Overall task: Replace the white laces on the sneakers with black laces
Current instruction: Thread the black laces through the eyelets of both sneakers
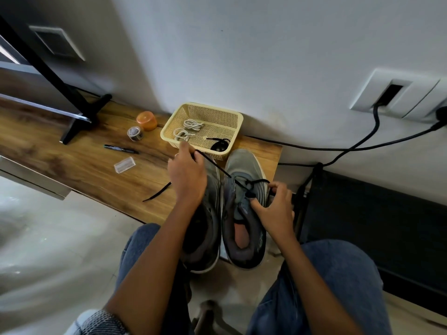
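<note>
Two grey sneakers stand side by side at the wooden table's near edge, toes toward the wall. My left hand (187,178) covers the left sneaker (208,228) and pinches a black lace (215,166) pulled taut up and to the left. That lace runs down into the lower eyelets of the right sneaker (244,213). My right hand (273,206) grips the right sneaker's side and pinches a loop of the same lace. The lace's loose end (157,192) lies on the table. A yellow basket (232,117) holds two white laces (188,129) and a coiled black lace (219,145).
On the wooden table (72,151) lie a black marker (121,149), a clear plastic case (124,165), a tape roll (135,133) and an orange lid (146,120). A monitor stand (84,117) stands at left. Black cables (350,146) hang from a wall socket at right.
</note>
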